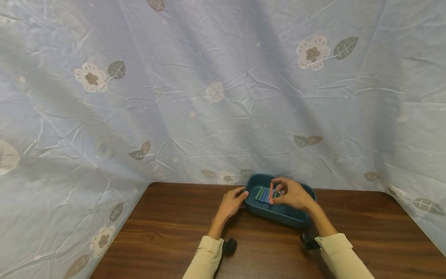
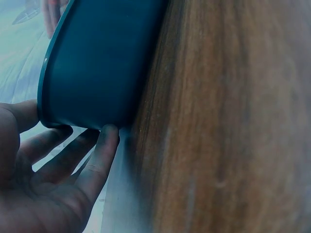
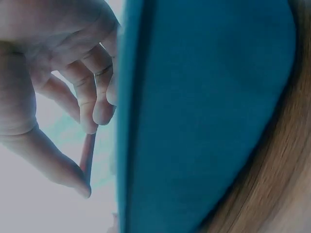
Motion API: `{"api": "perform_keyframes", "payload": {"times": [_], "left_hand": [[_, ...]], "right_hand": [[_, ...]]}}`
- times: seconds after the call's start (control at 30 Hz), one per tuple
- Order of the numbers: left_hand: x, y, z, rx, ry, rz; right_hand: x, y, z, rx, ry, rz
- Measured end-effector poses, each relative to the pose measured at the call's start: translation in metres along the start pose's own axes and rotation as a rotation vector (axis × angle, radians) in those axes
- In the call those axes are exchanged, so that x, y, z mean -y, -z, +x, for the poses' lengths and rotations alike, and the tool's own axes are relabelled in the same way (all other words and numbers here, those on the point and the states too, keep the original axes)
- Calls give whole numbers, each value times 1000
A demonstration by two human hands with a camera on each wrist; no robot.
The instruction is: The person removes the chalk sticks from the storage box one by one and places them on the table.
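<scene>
A teal plastic tray [image 1: 277, 216] sits at the far side of the table. My left hand [image 1: 231, 203] grips its left end; in the left wrist view the thumb is at the rim and the fingertips [image 2: 108, 136] press the outer wall. Over the tray, my right hand [image 1: 294, 195] pinches a thin orange-red stick [image 1: 271, 190] lengthwise, thumb at one end and fingers at the other. Beneath it, several green and blue sticks [image 1: 261, 194] lie side by side on the tray floor, partly hidden by the right hand. The tray wall [image 3: 204, 97] covers much of the right wrist view.
The brown wooden table [image 1: 167, 221] extends around the tray. A pale floral cloth [image 1: 209, 128] hangs right behind the table's far edge and along the sides. Black wrist cameras [image 1: 230, 246] sit at both cuffs, close over the table.
</scene>
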State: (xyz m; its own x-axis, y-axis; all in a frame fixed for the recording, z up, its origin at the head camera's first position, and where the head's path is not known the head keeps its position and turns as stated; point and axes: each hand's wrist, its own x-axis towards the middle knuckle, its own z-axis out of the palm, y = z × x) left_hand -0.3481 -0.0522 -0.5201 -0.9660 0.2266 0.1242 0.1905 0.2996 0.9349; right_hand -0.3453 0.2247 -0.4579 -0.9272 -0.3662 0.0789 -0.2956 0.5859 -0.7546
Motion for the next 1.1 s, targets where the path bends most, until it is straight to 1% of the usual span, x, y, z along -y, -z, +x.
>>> {"api": "perform_keyframes", "payload": {"times": [0.1,0.33,0.53,0.63,0.73,0.83,0.97,1.1], "left_hand": [[-1,0,0,-3,0,-1],[-1,1,0,-11,-1,26],[0,1,3,-31,2,104],[0,1,3,-34,6,119],[-1,1,3,-29,5,109],[-2,1,2,-17,10,87],[-1,1,1,-8,10,89],[-1,1,0,-10,6,94]], "right_hand": [[9,-2,-7,-8,18,11],[29,-15,-29,-1,80,1],[37,-30,-45,11,102,36],[39,-38,-53,25,118,44],[41,-44,-59,43,139,62],[42,-50,-65,62,137,77],[40,-57,-71,80,105,72],[38,-63,-75,89,99,65]]}}
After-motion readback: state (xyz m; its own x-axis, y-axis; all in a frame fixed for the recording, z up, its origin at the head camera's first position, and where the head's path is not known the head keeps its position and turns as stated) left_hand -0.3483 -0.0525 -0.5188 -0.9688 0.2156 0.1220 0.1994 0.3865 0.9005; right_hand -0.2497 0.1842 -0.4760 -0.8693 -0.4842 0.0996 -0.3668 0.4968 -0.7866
